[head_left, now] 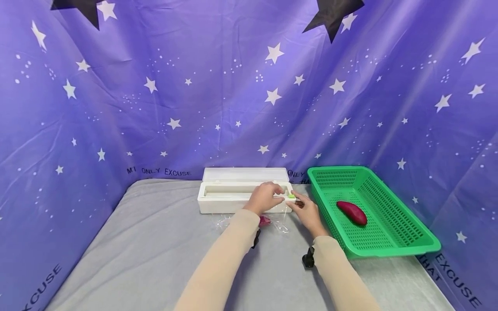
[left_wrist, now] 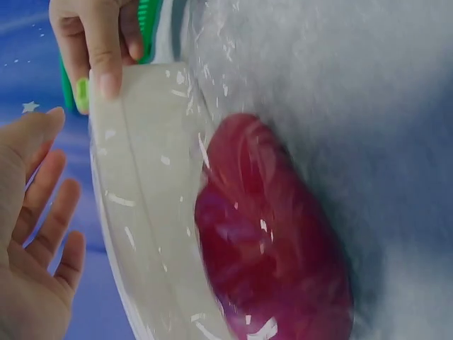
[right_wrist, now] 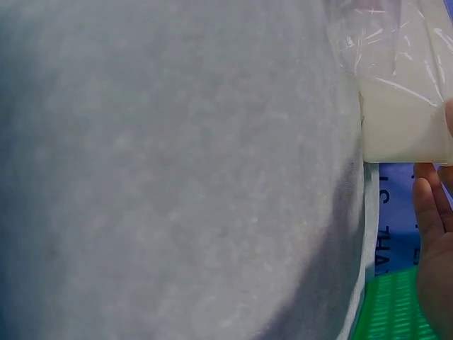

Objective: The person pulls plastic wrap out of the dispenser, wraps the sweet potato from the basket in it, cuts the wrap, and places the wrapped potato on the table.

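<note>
A white cling film dispenser lies with its lid raised, and a green slider is at its right end. Clear film hangs down its front and over a red sweet potato on the table, which my left forearm partly hides in the head view. Over the dispenser's right half is my left hand, fingers loosely bent and nothing held. My right hand grips the dispenser's right end, thumb on the front face and index finger at the slider.
To the right stands a green plastic basket holding another red sweet potato. A grey cloth covers the table. Purple star-patterned curtains enclose the back and sides.
</note>
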Motion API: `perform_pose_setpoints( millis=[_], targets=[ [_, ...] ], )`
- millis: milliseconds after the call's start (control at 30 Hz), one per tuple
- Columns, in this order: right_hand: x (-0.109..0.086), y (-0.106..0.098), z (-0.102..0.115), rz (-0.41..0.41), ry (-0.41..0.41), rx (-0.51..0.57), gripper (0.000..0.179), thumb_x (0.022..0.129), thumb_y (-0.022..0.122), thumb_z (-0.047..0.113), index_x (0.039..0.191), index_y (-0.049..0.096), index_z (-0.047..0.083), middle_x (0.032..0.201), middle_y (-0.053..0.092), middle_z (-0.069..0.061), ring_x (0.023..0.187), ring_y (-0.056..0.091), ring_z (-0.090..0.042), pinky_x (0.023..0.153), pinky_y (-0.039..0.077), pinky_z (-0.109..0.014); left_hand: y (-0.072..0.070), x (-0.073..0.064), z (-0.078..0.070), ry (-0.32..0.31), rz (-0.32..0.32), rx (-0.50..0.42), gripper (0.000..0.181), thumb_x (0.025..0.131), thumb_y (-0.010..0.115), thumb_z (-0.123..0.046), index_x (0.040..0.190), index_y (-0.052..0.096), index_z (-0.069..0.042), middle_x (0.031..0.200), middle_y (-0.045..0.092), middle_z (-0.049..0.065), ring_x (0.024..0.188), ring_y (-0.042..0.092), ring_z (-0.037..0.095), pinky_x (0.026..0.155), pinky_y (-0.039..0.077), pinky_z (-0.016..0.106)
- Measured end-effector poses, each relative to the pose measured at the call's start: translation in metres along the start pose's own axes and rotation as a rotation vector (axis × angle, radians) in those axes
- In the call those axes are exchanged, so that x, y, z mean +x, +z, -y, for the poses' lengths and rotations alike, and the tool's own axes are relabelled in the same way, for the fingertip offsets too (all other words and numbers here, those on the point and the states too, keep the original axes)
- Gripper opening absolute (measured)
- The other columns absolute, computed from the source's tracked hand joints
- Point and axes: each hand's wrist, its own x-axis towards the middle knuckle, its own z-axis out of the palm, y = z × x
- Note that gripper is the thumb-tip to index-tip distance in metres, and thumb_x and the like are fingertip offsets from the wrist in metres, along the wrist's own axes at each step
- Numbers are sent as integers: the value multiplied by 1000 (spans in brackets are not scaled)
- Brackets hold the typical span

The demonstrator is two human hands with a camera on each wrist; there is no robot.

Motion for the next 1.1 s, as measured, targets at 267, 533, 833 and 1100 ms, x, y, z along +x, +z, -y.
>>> perform_pose_setpoints(
  millis=[267, 533, 833, 1100],
  targets=[
    [1, 0, -1, -13, -13, -10, 52, 88, 80, 16, 135, 63, 4, 117, 68, -20, 99, 70, -31, 81, 58, -34, 16, 13, -8, -67, -11, -43, 23, 91, 76, -24, 111, 77, -14, 103, 72, 0, 96, 66, 14, 86, 51, 25],
    [1, -1, 1, -21, -17, -41, 48, 88, 79, 15, 133, 65, 6, 113, 69, -18, 99, 70, -30, 81, 57, -37, 26, 21, -24, -200, -10, 49, 21, 89, 78, -30, 109, 79, -22, 100, 72, -3, 94, 66, 14, 80, 53, 28],
    [1, -3, 2, -13, -40, -45, 47, 88, 79, 12, 132, 65, 5, 112, 69, -18, 97, 70, -30, 79, 57, -37, 32, 22, -38, -257, -109, 219, 13, 87, 79, -32, 100, 82, -28, 97, 75, -5, 90, 70, 18, 75, 55, 30],
    [2, -1, 1, -6, -8, -46, 49, 87, 81, 17, 132, 65, 5, 113, 70, -18, 96, 70, -28, 78, 57, -32, 31, 15, -31, -273, -124, 69, 10, 87, 80, -26, 95, 82, -21, 92, 73, -1, 92, 68, 19, 75, 56, 31]
  ],
)
